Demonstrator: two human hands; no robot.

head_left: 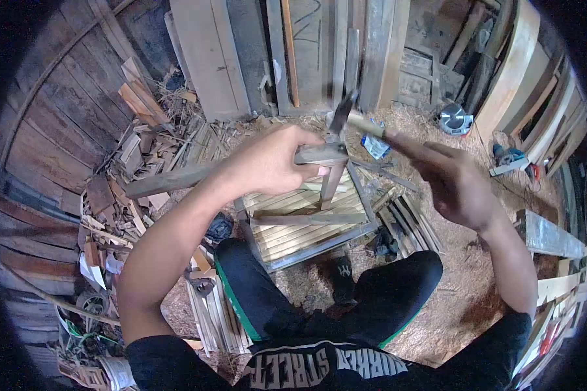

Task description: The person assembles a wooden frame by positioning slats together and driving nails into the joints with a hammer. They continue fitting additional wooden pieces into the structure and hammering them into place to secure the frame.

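My left hand (277, 159) is wrapped round a dark wooden bar (169, 181) whose end joins other wooden pieces, forming a small frame. In my right hand (460, 182), slightly blurred, is a hammer (398, 138). Its dark metal head (342, 116) is over the joint at the bar's right end, just beyond my left fingers. An upright piece (331, 188) runs down from that joint to a lower crosspiece (310, 219). Beneath the frame stands a low slatted wooden table (287, 249) in front of my knees.
Wood offcuts (134, 156) lie heaped at the left. Tall boards (209, 58) lean at the back. A circular saw blade (455, 119) and a teal power tool (507, 156) rest on the shavings-covered floor (466, 274) at the right. Slats (407, 225) lie beside the table.
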